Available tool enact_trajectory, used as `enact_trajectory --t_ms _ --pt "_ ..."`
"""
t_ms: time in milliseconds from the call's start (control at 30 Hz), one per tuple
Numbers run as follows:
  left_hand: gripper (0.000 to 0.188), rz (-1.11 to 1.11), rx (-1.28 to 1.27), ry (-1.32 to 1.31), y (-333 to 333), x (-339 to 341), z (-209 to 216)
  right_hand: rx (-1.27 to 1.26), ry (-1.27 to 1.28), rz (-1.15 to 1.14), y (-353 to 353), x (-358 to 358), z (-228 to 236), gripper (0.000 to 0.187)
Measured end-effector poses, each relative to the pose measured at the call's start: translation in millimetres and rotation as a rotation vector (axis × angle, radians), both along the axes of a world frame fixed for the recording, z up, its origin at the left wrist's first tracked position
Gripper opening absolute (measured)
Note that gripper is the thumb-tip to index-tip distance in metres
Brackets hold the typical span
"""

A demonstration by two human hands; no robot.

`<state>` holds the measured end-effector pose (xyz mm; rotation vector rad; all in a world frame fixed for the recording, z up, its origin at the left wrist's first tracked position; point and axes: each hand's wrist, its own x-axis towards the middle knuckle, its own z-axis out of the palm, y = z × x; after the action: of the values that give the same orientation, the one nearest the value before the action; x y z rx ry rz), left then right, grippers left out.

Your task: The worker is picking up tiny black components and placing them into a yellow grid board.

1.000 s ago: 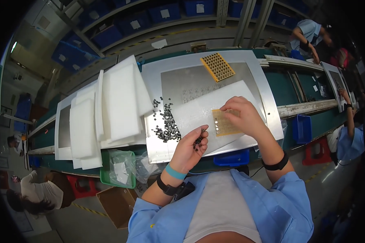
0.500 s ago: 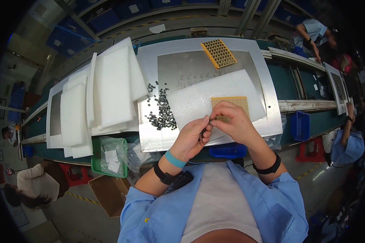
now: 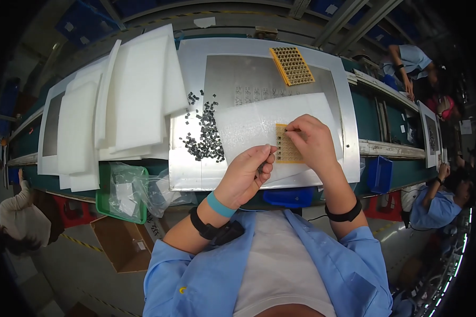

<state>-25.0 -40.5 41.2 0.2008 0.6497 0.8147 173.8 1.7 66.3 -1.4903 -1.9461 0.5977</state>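
A yellow panel of small circuit boards [image 3: 289, 151] lies on a white foam sheet [image 3: 251, 124], partly under my right hand. My right hand [image 3: 313, 141] is over the panel's upper part, thumb and forefinger pinched around a tiny dark part at its upper left. Several dark parts show along the panel's left edge. Just left of the panel, my left hand [image 3: 250, 171] is closed, its curled fingers around small black components [image 3: 261, 166]. Its thumb and forefinger tips are pressed together. A loose heap of small black components [image 3: 205, 138] lies to the left of the foam sheet.
Beyond the foam stands a filled yellow panel stack [image 3: 292, 66] on a metal-framed plate [image 3: 190, 68]. White foam sheets [image 3: 143, 95] are piled at left. A green bin [image 3: 103, 191] with plastic bags and blue bins [image 3: 381, 174] sit along the near edge. Other people work at both sides.
My right hand has moved from my left fingertips to the panel's upper left. My left hand remains closed beside the panel. The whole view has shifted slightly.
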Motion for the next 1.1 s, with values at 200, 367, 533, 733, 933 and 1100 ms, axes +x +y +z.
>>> enact_trajectory --t_ms 200,367,533,733,933,1100 --pt "0.025 0.022 0.009 -0.003 5.0 -16.5 -15.3 0.067 -0.182 -0.03 12.3 -27.6 -31.8 0.008" --pt "0.023 0.014 0.009 -0.028 6.4 -24.6 -24.2 0.093 -0.232 -0.034 18.0 -38.1 -41.3 0.007" --pt "0.022 0.003 0.024 -0.04 9.9 -33.0 -29.2 0.084 -0.259 -0.04 21.5 -48.8 -49.3 0.006" --pt "0.023 -0.006 0.007 -0.053 8.9 -41.2 -35.7 0.095 -0.291 -0.034 19.1 -56.4 -52.7 0.008" --pt "0.025 -0.014 0.015 -0.063 11.1 -46.1 -39.9 0.203 -0.337 0.049 19.2 -54.9 -57.0 0.009" --pt "0.025 -0.013 0.008 -0.064 12.6 -42.5 -39.7 0.161 -0.395 0.085 30.2 -50.4 -48.2 0.009"
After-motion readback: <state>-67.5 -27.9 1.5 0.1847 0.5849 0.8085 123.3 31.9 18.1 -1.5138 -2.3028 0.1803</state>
